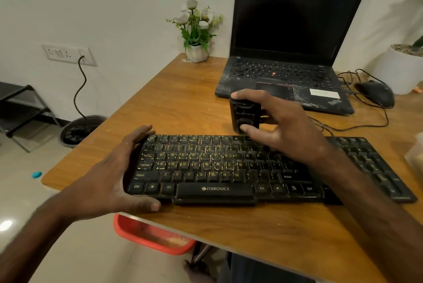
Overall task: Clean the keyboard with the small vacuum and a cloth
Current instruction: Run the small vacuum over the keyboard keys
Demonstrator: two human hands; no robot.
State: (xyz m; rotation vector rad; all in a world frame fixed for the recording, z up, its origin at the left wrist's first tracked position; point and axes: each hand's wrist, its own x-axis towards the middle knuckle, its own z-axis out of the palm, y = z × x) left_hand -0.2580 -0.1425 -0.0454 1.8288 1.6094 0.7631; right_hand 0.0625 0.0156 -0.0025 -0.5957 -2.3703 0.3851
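Note:
A dusty black keyboard [229, 168] with yellowish letters lies across the near part of the wooden table [183, 104]. My left hand [119, 175] grips its left end, fingers over the far edge and thumb on the near edge. My right hand [281, 127] holds a small black vacuum [243, 115] upright just behind the keyboard's top row, index finger on top and thumb on its front. No cloth is in sight.
An open black laptop [288, 58] stands at the back of the table, with a black mouse [375, 93] and its cables to the right. A small white flower pot [196, 51] sits at the back left corner. A red tub [153, 234] is below the table's near edge.

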